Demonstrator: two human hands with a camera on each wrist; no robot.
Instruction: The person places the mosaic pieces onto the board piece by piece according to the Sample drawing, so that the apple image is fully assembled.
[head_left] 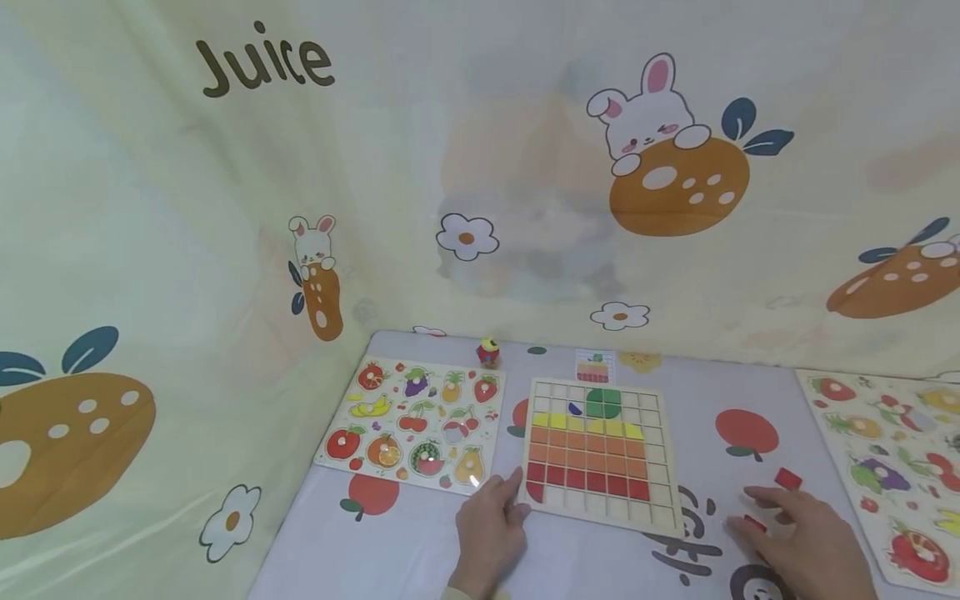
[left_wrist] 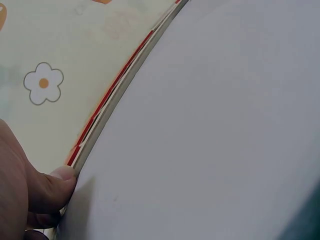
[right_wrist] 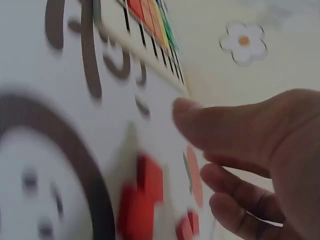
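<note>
A wooden grid board (head_left: 667,467) lies in the middle of the table, partly filled with red, orange, yellow and green tiles. My left hand (head_left: 504,505) rests at its lower-left corner; in the left wrist view the thumb (left_wrist: 54,186) presses against the board's edge (left_wrist: 116,94). My right hand (head_left: 759,510) lies to the right of the board, fingers relaxed over loose red tiles. One red tile (head_left: 787,478) sits just beyond the fingers, another (head_left: 754,523) beside the fingertips. In the right wrist view the fingers (right_wrist: 235,125) hover just above blurred red tiles (right_wrist: 142,192).
A fruit peg puzzle (head_left: 416,425) lies left of the board, and another (head_left: 896,467) at the right table edge. A small red toy (head_left: 488,352) and a picture card (head_left: 594,367) stand at the back. A printed cloth backdrop (head_left: 480,167) hangs behind the table.
</note>
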